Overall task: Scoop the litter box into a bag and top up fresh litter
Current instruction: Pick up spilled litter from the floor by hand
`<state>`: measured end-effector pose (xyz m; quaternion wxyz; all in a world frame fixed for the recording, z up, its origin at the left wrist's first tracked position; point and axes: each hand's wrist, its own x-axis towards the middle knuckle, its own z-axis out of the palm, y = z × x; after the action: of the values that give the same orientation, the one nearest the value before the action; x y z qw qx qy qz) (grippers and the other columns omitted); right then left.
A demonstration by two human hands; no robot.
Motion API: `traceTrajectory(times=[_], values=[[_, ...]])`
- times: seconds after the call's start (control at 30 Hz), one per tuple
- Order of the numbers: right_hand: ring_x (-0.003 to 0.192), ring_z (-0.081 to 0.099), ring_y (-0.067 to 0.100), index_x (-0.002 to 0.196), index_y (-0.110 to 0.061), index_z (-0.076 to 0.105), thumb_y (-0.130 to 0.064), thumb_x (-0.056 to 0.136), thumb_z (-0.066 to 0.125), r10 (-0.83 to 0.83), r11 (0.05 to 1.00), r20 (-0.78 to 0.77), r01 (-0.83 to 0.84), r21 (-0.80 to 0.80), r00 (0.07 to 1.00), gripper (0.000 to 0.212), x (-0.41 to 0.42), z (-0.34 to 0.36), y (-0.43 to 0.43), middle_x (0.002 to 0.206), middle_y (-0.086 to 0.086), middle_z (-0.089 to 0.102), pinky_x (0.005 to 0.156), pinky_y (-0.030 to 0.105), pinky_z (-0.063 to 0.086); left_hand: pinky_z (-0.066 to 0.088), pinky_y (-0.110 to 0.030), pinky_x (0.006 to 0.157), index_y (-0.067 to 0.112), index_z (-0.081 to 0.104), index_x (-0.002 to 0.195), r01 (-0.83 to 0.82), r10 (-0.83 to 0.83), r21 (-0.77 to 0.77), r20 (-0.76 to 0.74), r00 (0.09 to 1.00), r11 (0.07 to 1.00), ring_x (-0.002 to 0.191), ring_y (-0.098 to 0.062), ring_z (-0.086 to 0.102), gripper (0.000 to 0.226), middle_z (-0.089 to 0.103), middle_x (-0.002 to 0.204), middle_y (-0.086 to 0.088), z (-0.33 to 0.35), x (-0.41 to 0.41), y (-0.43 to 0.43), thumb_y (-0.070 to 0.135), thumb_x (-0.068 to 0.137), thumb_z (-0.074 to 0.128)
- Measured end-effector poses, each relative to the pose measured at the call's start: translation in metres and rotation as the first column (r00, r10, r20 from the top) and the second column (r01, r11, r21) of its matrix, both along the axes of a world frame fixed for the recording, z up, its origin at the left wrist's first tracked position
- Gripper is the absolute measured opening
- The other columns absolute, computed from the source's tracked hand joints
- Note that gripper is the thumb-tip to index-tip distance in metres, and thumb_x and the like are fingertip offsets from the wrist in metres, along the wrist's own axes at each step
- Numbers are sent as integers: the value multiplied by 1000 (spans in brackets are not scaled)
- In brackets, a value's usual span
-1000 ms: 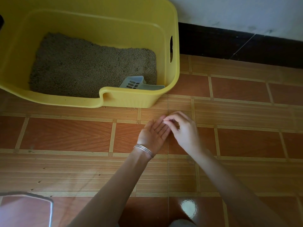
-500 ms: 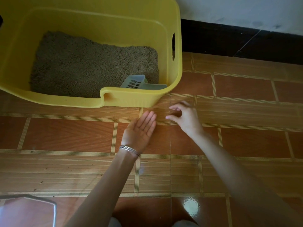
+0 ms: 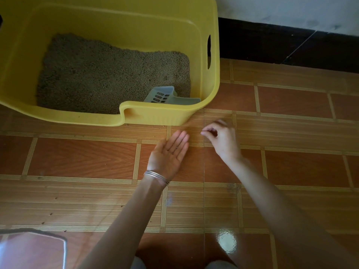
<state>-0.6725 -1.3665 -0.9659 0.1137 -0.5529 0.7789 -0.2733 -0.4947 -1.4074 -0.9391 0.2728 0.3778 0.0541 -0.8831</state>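
A yellow plastic litter box (image 3: 167, 117) stands on the tiled floor at the upper left, with grey-brown litter (image 3: 108, 74) spread over its bottom. A pale blue slotted scoop (image 3: 165, 95) lies in its near right corner. My left hand (image 3: 169, 152) rests palm up and flat on the floor just in front of the box, a few dark litter grains on the palm. My right hand (image 3: 221, 138) hovers to its right, thumb and forefinger pinched together near the floor; whether a grain is between them is too small to tell.
Loose litter grains (image 3: 51, 213) dot the orange tiled floor at lower left. A clear, glossy rounded edge (image 3: 38, 243) shows at the bottom left corner. A dark skirting and white wall (image 3: 291, 14) run along the back right.
My hands have come apart: the right hand left the left palm and moved right and toward the box. The left hand shifted left and opened flat.
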Motion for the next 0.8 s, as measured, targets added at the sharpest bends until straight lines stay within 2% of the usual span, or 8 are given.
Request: traceTrajectory(times=[0.17,0.33,0.4,0.47,0.53,0.63,0.73,0.8], values=[[76,59,25,74,-13,67,-16,76,72,42,998,-150,-34,55,988,6,3,2,1,75,3,65,73,45,50,39,-37,103,-2,58,114,2,-2,13,6,1000,1000,117,-26,55,45,60,121,-17,-1,-2,2,26,100,26],[78,56,29,72,-13,65,-14,76,71,17,996,-324,11,86,946,8,11,8,9,74,4,64,72,37,45,39,-37,103,-3,56,118,9,-9,29,0,1000,1000,116,-27,55,46,61,121,-18,-2,-4,7,26,101,25],[77,54,25,75,-13,64,-15,80,68,12,1000,-220,-12,2,975,7,12,14,11,76,2,65,73,35,42,38,-37,104,-3,57,116,16,-16,33,-1,1000,999,115,-27,56,46,61,121,-18,-2,-7,9,26,101,25],[78,53,19,78,-12,64,-21,83,63,53,993,-57,-58,-101,997,11,16,23,12,78,-1,65,78,25,37,40,-37,102,-3,58,114,31,-31,33,2,1000,999,113,-27,57,46,62,118,-19,0,-11,11,27,101,26],[80,53,17,80,-13,66,-28,84,59,134,984,23,-131,-121,991,18,22,33,12,80,-3,66,81,19,33,44,-36,97,-3,61,110,49,-49,30,13,999,998,105,-26,62,44,65,112,-19,2,-16,13,27,100,29],[80,53,19,85,-15,72,-32,84,57,180,978,0,-179,-105,984,23,17,35,16,81,-2,66,76,28,38,46,-35,93,-2,62,106,57,-57,29,10,998,998,98,-25,65,43,67,107,-18,4,-22,14,27,100,31],[81,56,20,89,-14,72,-27,80,66,45,995,4,-44,-88,999,16,-5,27,24,83,0,66,76,30,42,42,-36,99,-4,59,112,63,-63,20,-17,998,998,111,-27,59,45,63,116,-19,4,-20,12,27,100,28],[81,59,21,91,-14,71,-23,75,72,-22,1000,4,22,-6,1000,18,-18,19,33,85,1,66,75,32,46,40,-37,102,-3,58,114,55,-55,16,-14,998,998,115,-27,56,45,61,120,-19,2,-15,9,26,101,27]])
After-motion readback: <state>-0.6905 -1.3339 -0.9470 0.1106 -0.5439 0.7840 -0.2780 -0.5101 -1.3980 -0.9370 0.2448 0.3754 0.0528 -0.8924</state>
